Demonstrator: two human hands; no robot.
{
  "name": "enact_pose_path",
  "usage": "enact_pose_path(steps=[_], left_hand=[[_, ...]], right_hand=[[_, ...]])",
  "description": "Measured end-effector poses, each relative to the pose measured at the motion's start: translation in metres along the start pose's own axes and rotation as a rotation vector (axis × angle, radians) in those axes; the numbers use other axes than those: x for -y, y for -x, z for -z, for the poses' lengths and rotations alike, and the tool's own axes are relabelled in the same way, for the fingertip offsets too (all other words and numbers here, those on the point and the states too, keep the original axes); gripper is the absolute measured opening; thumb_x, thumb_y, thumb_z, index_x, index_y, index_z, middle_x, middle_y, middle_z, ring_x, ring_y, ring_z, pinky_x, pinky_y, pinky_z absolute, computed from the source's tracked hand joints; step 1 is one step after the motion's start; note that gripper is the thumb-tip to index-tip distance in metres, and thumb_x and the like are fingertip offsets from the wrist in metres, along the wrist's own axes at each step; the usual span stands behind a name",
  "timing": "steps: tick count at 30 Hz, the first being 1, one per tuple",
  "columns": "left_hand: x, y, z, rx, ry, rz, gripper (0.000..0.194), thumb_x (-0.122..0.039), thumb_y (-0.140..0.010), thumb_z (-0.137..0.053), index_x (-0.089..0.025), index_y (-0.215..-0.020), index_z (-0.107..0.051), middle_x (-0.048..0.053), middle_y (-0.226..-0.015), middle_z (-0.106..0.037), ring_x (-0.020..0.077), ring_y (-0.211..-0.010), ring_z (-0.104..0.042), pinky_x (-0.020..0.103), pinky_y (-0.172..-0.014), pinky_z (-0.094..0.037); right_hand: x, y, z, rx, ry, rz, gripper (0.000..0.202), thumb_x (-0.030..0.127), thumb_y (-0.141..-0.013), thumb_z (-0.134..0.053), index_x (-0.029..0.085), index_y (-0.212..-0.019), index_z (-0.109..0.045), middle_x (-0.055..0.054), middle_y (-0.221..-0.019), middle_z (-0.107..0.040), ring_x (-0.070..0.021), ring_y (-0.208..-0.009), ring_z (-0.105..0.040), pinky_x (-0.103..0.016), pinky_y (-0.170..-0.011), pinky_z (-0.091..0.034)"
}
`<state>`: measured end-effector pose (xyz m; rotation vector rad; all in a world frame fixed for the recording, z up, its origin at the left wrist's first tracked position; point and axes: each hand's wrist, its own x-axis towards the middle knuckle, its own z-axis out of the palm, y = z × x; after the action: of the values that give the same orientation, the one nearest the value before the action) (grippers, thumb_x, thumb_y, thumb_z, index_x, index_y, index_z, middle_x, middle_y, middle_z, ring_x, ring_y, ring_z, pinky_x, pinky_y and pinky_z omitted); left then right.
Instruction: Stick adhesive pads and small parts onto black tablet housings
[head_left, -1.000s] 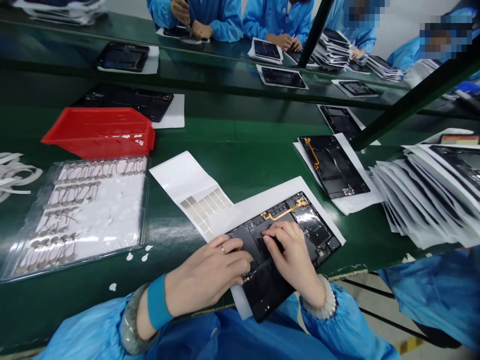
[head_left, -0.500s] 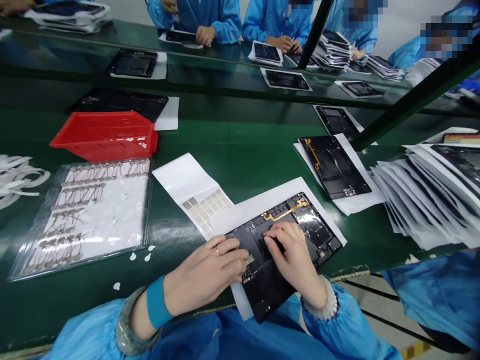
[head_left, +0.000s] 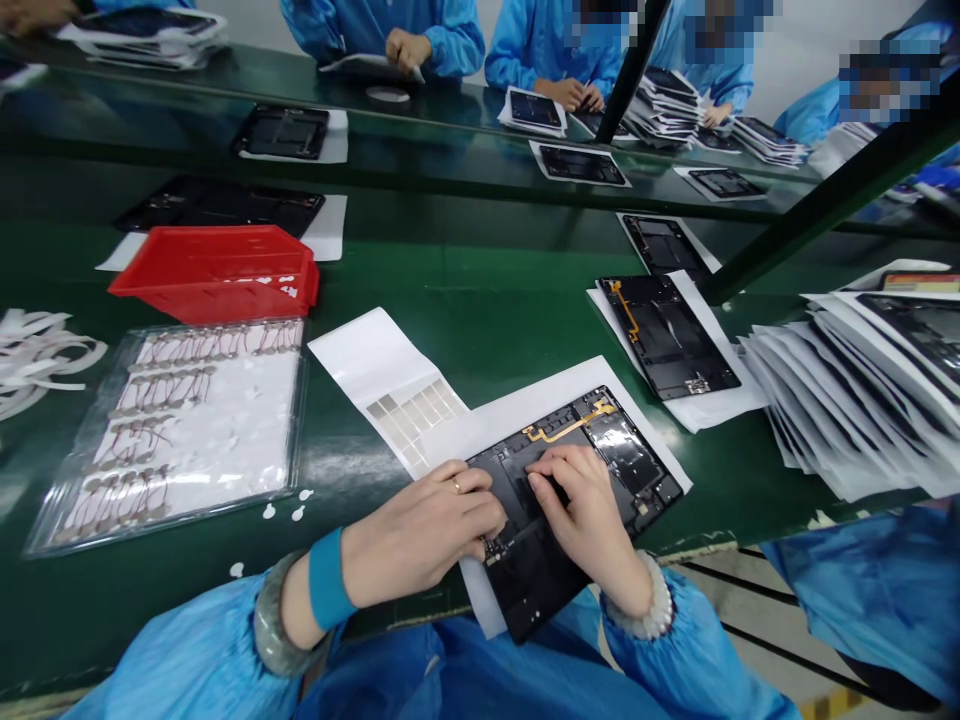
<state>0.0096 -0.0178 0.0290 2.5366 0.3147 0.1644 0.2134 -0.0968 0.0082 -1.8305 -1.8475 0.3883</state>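
Note:
A black device housing [head_left: 536, 590] with an orange flex cable lies tilted on white paper [head_left: 581, 375] at the table's near edge. My left hand [head_left: 435, 520] rests over its left edge, fingers curled down; the fingertips and anything under them are hidden. On the middle of the housing, my right hand [head_left: 581, 510] has thumb and fingers drawn together in a pinch, and what they hold is too small to make out. A sheet of silvery square stickers [head_left: 416, 420] lies just left of the housing, partly beside the paper.
A red bin [head_left: 217, 275] stands at the left behind a clear-covered sheet of wired round parts [head_left: 247, 430]. Another housing [head_left: 667, 335] and a stack of papers [head_left: 817, 400] lie right, near a dark slanted post [head_left: 810, 205]. People in blue work across the table.
My left hand has moved slightly right and up, its fingers more curled. My right hand has stayed put. Housings on the far belt have shifted, and a person opposite has lifted a sheet.

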Motion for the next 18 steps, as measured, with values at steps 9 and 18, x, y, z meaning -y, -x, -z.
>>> enact_pose_path(steps=[9,18], left_hand=[[-0.004,0.016,-0.031,-0.169,-0.264,-0.084,0.012,-0.028,-0.093,-0.053,-0.021,-0.084,-0.057,-0.004,-0.122,-0.062,0.0175,-0.115,-0.049,0.032,-0.093,-0.035],[0.008,0.083,0.024,-0.418,-0.457,0.495,0.020,-0.028,-0.095,-0.045,-0.021,-0.084,-0.060,0.000,-0.091,-0.067,0.0155,-0.091,-0.057,0.029,-0.086,-0.041]], right_hand=[[-0.005,0.002,-0.003,-0.008,0.002,0.059,0.018,0.027,-0.093,-0.047,0.021,-0.093,-0.064,-0.006,-0.094,-0.063,-0.0212,-0.091,-0.055,-0.037,-0.082,-0.041],[-0.063,0.000,-0.013,-0.026,-0.001,0.278,0.030,0.049,-0.087,-0.052,0.025,-0.090,-0.070,-0.007,-0.092,-0.070,-0.0244,-0.086,-0.065,-0.037,-0.074,-0.052]])
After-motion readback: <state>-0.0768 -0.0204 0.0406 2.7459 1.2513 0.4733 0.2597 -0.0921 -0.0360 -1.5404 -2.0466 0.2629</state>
